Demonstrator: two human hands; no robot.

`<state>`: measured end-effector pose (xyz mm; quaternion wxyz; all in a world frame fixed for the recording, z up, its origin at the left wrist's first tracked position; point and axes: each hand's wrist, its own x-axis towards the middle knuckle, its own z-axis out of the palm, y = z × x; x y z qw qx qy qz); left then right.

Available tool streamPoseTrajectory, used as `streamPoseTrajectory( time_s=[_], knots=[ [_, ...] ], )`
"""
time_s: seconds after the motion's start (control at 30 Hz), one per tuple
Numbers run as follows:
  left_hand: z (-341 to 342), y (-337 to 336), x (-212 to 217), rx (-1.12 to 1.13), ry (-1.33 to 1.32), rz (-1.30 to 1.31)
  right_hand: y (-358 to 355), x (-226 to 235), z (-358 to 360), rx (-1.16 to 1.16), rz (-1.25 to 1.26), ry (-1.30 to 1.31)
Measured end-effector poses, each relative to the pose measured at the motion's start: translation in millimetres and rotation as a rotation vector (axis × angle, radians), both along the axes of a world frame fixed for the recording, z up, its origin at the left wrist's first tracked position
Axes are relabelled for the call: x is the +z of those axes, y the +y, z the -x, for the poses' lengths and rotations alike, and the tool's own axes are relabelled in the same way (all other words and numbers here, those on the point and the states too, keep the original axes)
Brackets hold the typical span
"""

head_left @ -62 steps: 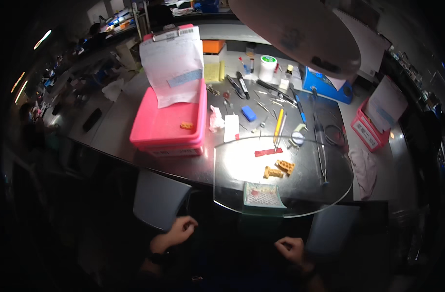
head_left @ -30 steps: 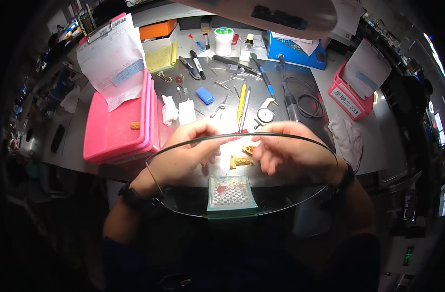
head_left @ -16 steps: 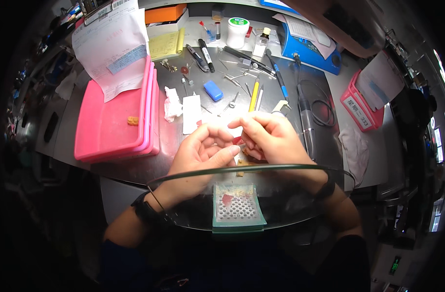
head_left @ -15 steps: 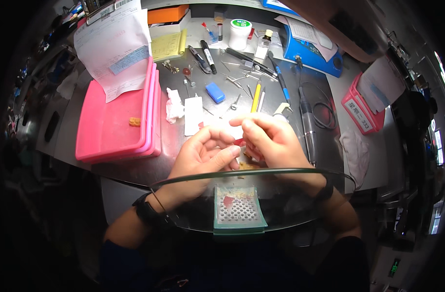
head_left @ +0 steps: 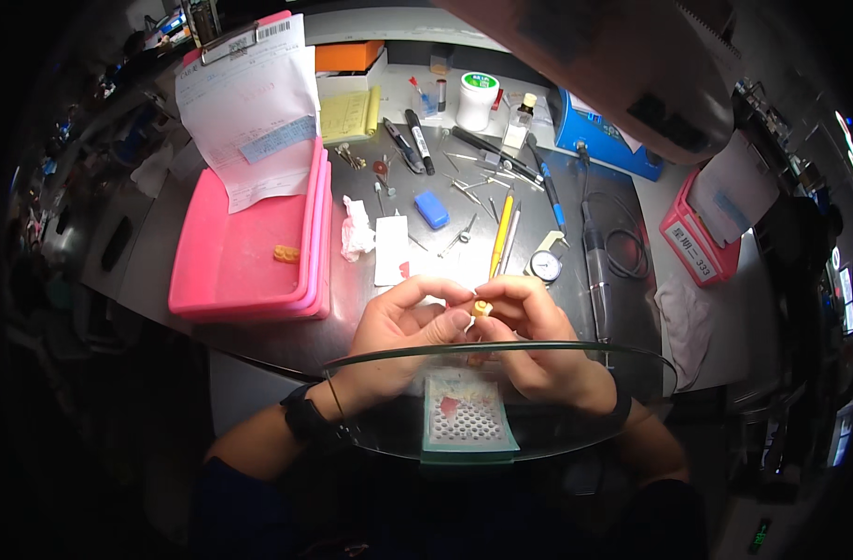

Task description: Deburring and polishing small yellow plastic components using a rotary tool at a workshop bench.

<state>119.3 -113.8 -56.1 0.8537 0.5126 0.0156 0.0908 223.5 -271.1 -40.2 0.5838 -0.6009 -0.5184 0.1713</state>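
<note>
Both grips pinch one small tan piece (head_left: 482, 307): left hand (head_left: 403, 322) thumb and forefinger from the left, right hand (head_left: 529, 327) fingertips from the right, held over the counter (head_left: 352, 327) just behind the curved glass shield (head_left: 370, 411). Piece looks tiny, rigid, light, probably brittle and easy to drop; best held by its sides with fingertip pressure only. Perforated green-edged tray (head_left: 468, 425) sits under the shield. Yellow pencil (head_left: 501, 233) and round dial gauge (head_left: 543, 266) lie just beyond. Pink tray (head_left: 249, 261) off left holds another tan piece (head_left: 286, 253).
</note>
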Motion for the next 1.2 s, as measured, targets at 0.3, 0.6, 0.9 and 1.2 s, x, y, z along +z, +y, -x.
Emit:
streamPoseTrajectory(
  time_s=[0.3,0.6,0.9,1.2],
  knots=[
    [10,0,-5,0.198,-0.283,-0.359,-5,-1,17,0.045,0.026,0.345],
    [10,-9,-2,0.407,-0.325,-0.531,2,2,8,-0.144,-0.096,-0.118],
    [13,-5,1,0.163,-0.222,-0.176,-1,4,18,-0.157,-0.127,-0.023],
    [13,-2,-1,0.130,-0.235,-0.176,-2,4,16,-0.167,-0.122,-0.115]
  ],
)
